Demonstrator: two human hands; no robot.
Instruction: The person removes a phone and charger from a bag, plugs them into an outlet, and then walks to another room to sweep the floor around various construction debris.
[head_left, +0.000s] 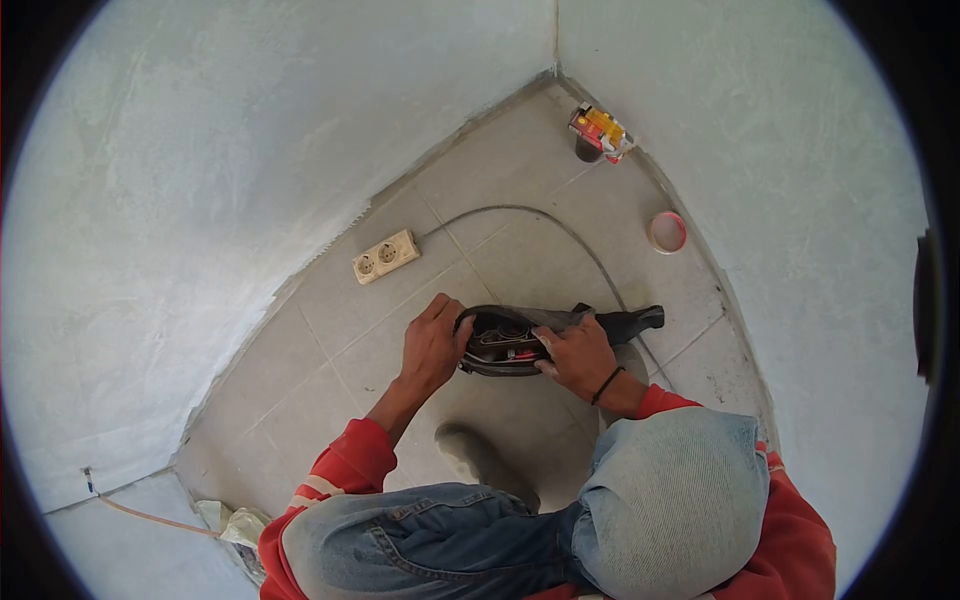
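A dark waist bag [505, 371] is held above the tiled floor in front of my knees, its zip opening spread wide. My left hand [430, 345] grips the bag's left end, with the thumb inside the rim. At the other end my right hand [580, 358] is closed on the edge, thumb and fingers over the opening. Inside lie small items, among them something red [522, 354], partly hidden by the pocket folds. From the right end a black strap [632, 322] sticks out past my right hand.
A two-outlet power strip [386, 257] lies on the floor, its grey cable [540, 212] curving right and behind the bag. Near the right wall are a roll of tape [667, 233] and a red-yellow package [602, 130]. Plastic sheeting [243, 526] lies lower left.
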